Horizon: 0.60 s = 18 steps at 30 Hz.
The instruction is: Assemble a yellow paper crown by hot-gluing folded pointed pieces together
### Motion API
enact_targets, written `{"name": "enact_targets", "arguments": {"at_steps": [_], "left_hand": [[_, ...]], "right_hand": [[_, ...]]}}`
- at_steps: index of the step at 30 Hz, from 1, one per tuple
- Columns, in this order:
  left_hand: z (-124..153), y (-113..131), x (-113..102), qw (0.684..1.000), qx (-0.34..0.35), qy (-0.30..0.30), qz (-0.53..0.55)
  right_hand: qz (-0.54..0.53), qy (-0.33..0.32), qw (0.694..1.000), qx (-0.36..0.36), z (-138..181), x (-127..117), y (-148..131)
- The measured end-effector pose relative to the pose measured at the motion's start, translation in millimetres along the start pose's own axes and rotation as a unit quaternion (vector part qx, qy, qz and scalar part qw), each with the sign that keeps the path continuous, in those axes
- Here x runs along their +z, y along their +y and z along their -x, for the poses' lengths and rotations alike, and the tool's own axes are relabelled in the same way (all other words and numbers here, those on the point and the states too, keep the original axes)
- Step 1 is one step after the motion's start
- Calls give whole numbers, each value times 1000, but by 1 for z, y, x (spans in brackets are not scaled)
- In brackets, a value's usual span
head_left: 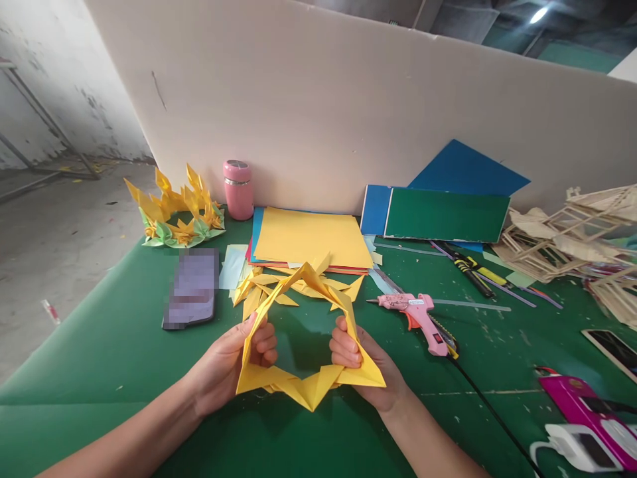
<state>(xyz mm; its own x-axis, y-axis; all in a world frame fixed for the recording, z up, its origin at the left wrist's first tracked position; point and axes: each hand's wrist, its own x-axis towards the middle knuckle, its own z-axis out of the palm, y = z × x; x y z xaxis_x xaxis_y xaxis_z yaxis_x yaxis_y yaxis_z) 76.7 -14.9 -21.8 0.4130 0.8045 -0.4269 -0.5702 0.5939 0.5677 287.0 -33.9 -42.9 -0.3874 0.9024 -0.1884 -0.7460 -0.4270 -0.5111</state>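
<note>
A ring of folded yellow paper, a paper crown (312, 390) with pointed tips, is held up over the green table. My left hand (243, 355) grips its left side, with the fingers curled through the opening. On the opposite side my right hand (365, 358) is closed around the band in the same way. Just behind the crown lie several loose folded yellow paper pieces (269, 292). Farther back is a stack of coloured paper with a yellow sheet (313, 236) on top. A pink glue gun (415, 312) rests to the right of my right hand.
At the back left stand a finished-looking orange and green paper crown (182, 219) and a pink flask (238, 192). A phone-like purple object (192, 289) lies nearby. Cutters (472, 272), a green board (442, 216), wooden stick models (547, 239) and a magenta power strip (584, 411) are on the right.
</note>
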Motion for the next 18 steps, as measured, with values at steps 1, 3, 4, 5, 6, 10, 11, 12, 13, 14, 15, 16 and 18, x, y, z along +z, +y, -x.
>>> {"name": "enact_targets", "arguments": {"at_steps": [1,3,4,5,6,10,11,12,13,14,15,16,18], "left_hand": [[1,1,1,1000,-1,1,8],[2,2,2,1000,-12,3,26],[3,3,2,999,-21,4,35],[3,4,2,999,-30,5,44],[3,5,2,998,-37,3,51],[2,7,0,997,-44,-14,67],[2,7,0,996,-43,-22,69],[1,8,-1,996,-44,-31,70],[1,8,-2,996,-45,-41,71],[1,8,-2,995,-46,-52,72],[1,8,-3,994,-46,-64,71],[2,8,-3,994,-43,-74,69],[3,8,-4,993,-34,-92,59]], "right_hand": [[-4,6,1000,-4,0,0,0],[-7,19,1000,-16,1,0,-1],[-6,24,999,-23,1,0,-2],[-4,26,999,-29,0,0,-3],[-5,27,999,-32,0,0,-5],[-41,28,999,-15,0,-1,-9],[-56,30,998,-11,0,-1,-9],[-70,32,997,-8,1,-1,-10],[-83,34,996,-7,1,-1,-10],[-93,36,995,-6,2,-2,-10],[-100,38,994,-4,3,-2,-11],[-103,40,994,-2,3,-2,-12],[-96,43,994,12,4,-2,-13]]}}
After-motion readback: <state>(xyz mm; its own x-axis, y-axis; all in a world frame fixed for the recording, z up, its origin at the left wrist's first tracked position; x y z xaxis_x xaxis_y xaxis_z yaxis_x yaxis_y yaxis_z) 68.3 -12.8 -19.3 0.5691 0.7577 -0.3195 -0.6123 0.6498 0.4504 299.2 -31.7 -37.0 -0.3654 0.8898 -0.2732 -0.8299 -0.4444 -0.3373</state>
